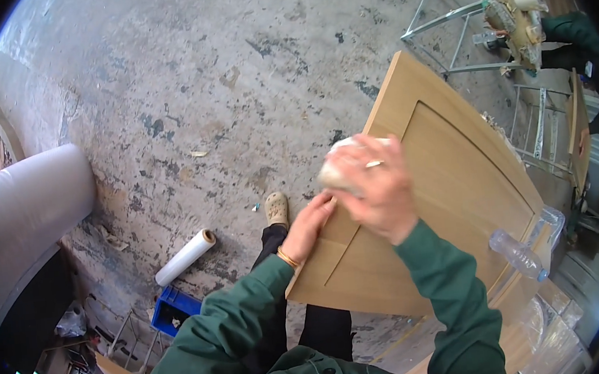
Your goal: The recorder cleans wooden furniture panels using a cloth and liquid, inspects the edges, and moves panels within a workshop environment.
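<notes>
A light-brown wooden cabinet door panel [457, 172] with a recessed centre lies tilted in front of me, to the right. My left hand [307, 228] is closed on its left edge, thumb and fingertips near the rim. Close beside it, my right hand [380, 188], with a ring on one finger, presses a whitish wad [335, 178], perhaps a cloth, against that same edge. Motion blurs the right hand a little, and its palm hides part of the wad. On the panel's lower right rests a clear plastic bottle [519, 255] with a blue cap.
On the stained concrete floor lie a roll of clear film [185, 257] and a blue crate [174, 311]. A large wrapped roll [35, 212] stands at the left. Metal stands [442, 22] and another person's dark green sleeve [570, 35] are at the upper right.
</notes>
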`<move>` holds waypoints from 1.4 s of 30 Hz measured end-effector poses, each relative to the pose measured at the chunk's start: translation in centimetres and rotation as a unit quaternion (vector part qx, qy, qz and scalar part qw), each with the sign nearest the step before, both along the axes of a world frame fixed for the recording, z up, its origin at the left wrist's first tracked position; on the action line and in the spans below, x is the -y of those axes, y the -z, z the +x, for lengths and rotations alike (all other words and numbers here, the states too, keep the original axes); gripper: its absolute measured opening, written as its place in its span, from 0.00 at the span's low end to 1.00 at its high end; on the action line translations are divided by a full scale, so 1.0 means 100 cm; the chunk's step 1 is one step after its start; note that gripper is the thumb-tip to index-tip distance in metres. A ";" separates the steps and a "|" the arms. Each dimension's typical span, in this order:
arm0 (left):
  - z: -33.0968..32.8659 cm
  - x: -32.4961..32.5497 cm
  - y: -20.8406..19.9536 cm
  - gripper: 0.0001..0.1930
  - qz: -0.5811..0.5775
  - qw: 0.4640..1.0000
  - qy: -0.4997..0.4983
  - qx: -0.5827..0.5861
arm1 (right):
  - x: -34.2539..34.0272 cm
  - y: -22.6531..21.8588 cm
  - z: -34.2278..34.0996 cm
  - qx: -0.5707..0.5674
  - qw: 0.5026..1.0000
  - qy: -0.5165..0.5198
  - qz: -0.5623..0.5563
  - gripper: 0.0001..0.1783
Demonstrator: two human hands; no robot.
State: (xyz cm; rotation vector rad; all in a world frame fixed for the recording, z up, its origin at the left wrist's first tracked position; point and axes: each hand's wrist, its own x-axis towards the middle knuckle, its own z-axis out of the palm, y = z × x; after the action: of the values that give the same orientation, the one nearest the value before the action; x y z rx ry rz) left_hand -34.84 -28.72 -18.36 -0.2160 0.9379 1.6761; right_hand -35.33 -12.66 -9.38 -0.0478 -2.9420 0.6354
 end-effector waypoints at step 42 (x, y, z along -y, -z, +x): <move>0.021 -0.027 -0.019 0.17 -0.267 0.833 0.086 -0.477 | -0.288 0.089 0.162 -0.088 0.840 0.488 0.219 0.20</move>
State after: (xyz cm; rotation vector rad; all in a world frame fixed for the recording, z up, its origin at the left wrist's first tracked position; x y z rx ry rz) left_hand -32.73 -26.06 -16.41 0.3840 2.1075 1.2688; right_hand -19.10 16.11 -18.32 -1.2444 -2.3226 -0.1823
